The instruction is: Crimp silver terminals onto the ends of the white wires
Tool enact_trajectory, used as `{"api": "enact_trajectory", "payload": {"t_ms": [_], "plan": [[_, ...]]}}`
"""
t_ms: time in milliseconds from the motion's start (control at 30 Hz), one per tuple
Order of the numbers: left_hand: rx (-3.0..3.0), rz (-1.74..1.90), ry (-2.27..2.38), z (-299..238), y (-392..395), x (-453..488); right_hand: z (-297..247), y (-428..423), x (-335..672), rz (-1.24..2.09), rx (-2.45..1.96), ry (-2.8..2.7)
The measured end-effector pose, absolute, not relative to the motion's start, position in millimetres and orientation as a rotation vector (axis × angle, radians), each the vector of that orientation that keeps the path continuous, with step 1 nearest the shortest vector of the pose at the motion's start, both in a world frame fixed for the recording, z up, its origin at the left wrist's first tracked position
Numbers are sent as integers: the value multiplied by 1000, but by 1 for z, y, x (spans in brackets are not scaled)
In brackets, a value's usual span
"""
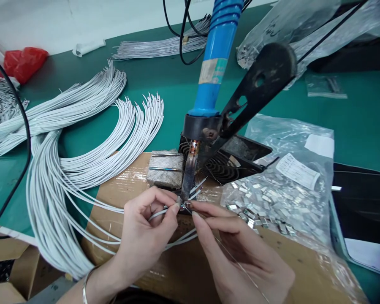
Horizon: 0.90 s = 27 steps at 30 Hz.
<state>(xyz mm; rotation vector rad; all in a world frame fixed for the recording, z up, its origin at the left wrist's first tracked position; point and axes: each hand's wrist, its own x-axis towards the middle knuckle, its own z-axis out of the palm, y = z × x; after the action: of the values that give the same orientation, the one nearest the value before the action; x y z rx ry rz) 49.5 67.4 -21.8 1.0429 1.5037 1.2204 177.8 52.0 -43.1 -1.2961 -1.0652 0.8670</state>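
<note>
At the centre of the frame, the left hand [145, 228] has its fingers [174, 207] pinched together on the end of a white wire [158, 213], just under the tip of a blue-handled soldering iron [215, 50]. The right hand [237, 257] sits just beside it, its fingers [198, 207] closed on a thin solder wire [237, 266] that runs from the lower right to the same spot. The iron leans in a black stand [240, 147] at the edge of a cardboard sheet [129, 181], next to a wood block [165, 169]. Bundles of white wires [82, 101] curve across the green tabletop [361, 122] at left; a plastic bag of metal tabs [272, 202] lies at right.
</note>
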Motion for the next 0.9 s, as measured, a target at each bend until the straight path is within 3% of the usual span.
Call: {"api": "enact_trajectory", "payload": {"t_ms": [900], "plan": [[1053, 1191, 1499, -14, 71, 50, -42, 50, 177, 847, -1367, -1046]]}}
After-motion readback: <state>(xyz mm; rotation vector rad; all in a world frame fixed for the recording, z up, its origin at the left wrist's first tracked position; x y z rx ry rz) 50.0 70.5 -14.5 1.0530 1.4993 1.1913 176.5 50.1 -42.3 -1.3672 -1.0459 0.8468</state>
